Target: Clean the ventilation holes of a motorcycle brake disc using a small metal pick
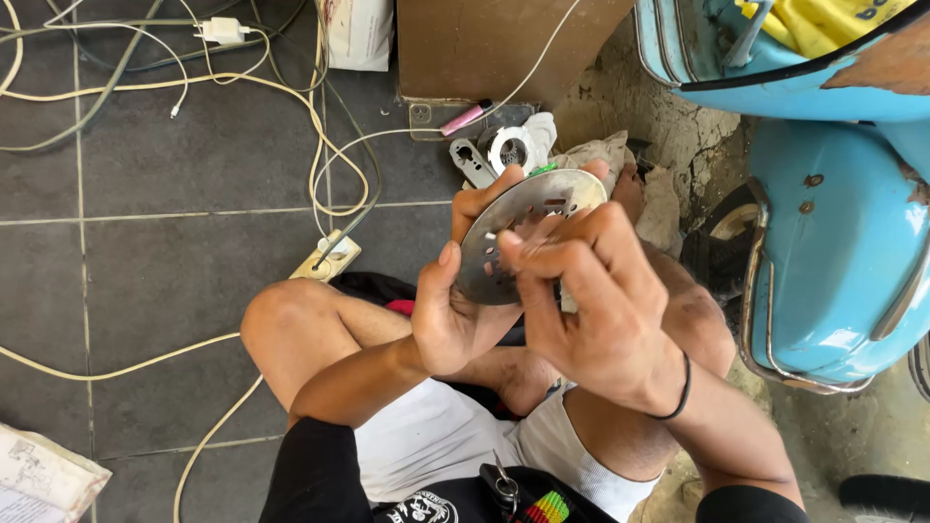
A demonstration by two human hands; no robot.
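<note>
So the person's sitting cross-legged on the grey tiled floor (174, 291) w/ a round perforated metal plate (523, 218) held up in front of them, above the knees. Left hand (455, 310) is wrapping around the plate's lower left edge, thumb up along the near face and fingertips curling over the top rim, so it's closed on the disc pretty firmly. Right hand (596, 310) is coming over the front, fingers bunched and pinched together near the plate's middle. Looks like there's something small and pale at the fingertips, but can't tell what it is or if it's actually gripped, too tiny.

Behind the plate there's a little heap of metal bits (504, 150) and a pink pen-like thing (467, 116) on the floor next to a crumpled rag (605, 155). White cables (291, 107) are snaking all over the tiles to a power strip (329, 260) just beside the left knee. Blue scooter (833, 252) parked right at the person's right side.

What could go wrong imo: the plate's edge looks thin, and w/ bare hands a slip could nick a finger. If that tiny bit drops, it's prob rolling under the scooter or into the cable mess. Also the knee's really close to that power strip.
</note>
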